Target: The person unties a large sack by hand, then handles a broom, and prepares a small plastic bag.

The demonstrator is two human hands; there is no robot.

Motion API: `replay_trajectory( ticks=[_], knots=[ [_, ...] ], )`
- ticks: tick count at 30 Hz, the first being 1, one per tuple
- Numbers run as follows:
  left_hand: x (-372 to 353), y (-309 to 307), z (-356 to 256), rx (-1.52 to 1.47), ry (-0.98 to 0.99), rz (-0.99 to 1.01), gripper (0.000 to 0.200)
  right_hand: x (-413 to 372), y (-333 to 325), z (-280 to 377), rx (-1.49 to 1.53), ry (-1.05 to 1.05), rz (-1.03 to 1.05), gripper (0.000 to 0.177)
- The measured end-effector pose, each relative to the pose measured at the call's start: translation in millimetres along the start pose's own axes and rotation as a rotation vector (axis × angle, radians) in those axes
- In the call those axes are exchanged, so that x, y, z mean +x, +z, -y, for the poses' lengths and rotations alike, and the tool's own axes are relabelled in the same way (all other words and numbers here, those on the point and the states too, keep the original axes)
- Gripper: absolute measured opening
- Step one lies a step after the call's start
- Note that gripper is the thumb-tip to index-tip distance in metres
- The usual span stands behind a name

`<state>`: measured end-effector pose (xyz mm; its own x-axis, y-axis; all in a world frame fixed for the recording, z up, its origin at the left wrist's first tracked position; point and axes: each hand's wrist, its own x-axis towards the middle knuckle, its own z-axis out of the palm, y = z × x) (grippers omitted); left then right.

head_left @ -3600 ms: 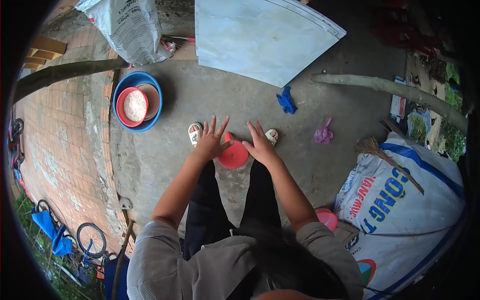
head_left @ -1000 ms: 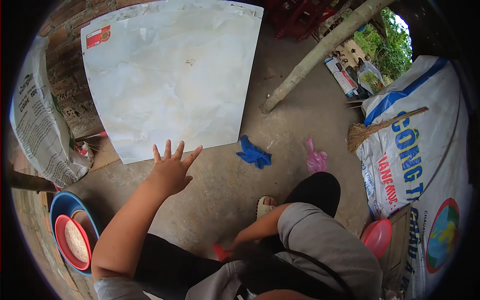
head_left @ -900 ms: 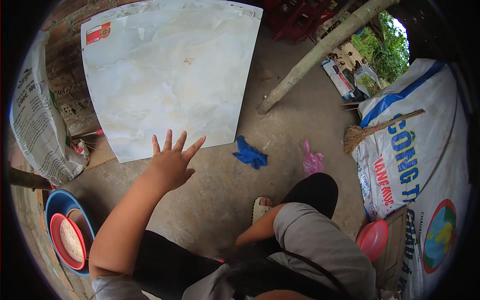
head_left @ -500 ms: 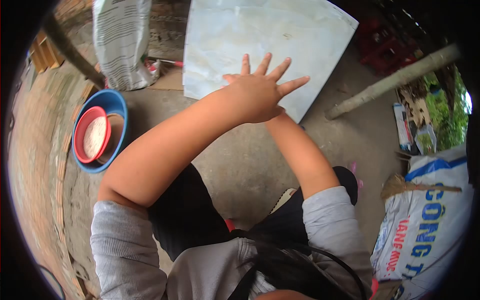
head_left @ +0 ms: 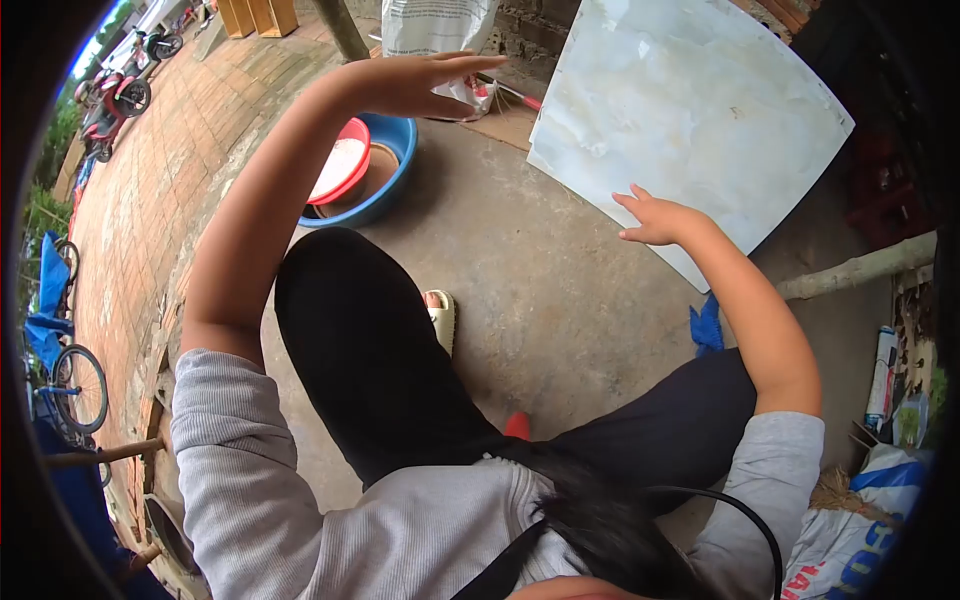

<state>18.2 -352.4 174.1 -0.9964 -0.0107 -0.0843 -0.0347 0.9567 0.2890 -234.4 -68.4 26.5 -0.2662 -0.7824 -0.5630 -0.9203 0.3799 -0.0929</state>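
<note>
My left hand (head_left: 415,82) is raised flat in the air with fingers together and straight, holding nothing. It hangs above a blue basin (head_left: 393,170) that holds a red bowl (head_left: 338,168) of white grains. My right hand (head_left: 655,216) is stretched out, fingers apart and empty, over the near edge of a large white marble tile (head_left: 700,100) that leans at the back. A small red thing (head_left: 517,425) shows on the ground between my legs, mostly hidden.
A pale sandal (head_left: 440,316) is on my foot on the concrete. A blue cloth (head_left: 708,326) lies by my right arm. A printed sack (head_left: 435,20) stands at the back, a wooden pole (head_left: 860,270) lies at the right, and a bicycle (head_left: 70,385) stands at the left.
The view has swung left. My hands, crossed in front of the tile half a second ago, have moved apart: the left one up over the basin, the right one toward the tile's edge.
</note>
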Motion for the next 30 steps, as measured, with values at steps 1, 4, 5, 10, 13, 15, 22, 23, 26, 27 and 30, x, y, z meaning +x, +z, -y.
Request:
replay_trajectory(
  ticks=[1,4,5,10,13,15,22,23,26,27,30],
  knots=[
    [1,9,39,0.015,-0.056,-0.092,0.071,0,5,-8,-0.001,0.003,-0.003,0.075],
    [-12,81,166,-0.134,-0.382,-0.287,0.074,-9,15,-21,0.021,-0.056,-0.054,0.076],
    [-23,113,202,-0.105,-0.458,-0.325,0.078,-17,16,-19,0.034,-0.055,-0.064,0.076],
    [-96,259,291,0.189,-0.991,-0.256,0.094,-51,13,-10,0.069,0.078,-0.002,0.076],
    [-109,284,280,0.057,-1.138,-0.056,0.088,-60,25,-28,0.126,0.059,0.01,0.076],
    [-107,280,258,0.297,-1.138,-0.133,0.073,-60,33,-42,0.176,0.091,0.048,0.073],
    [-92,277,233,0.272,-1.018,-0.237,0.02,-46,49,-74,0.049,0.161,0.131,0.066],
    [-94,281,233,0.277,-1.017,-0.253,0.02,-45,46,-70,0.065,0.128,0.143,0.064],
    [-102,283,219,0.287,-0.947,-0.29,0.022,-44,37,-58,0.129,0.061,0.142,0.06],
    [-102,277,207,0.31,-0.939,-0.244,0.023,-44,36,-53,0.131,0.04,0.113,0.058],
    [-109,272,188,0.454,-0.813,-0.24,0.019,-37,38,-49,0.152,-0.011,0.056,0.057]
  ],
)
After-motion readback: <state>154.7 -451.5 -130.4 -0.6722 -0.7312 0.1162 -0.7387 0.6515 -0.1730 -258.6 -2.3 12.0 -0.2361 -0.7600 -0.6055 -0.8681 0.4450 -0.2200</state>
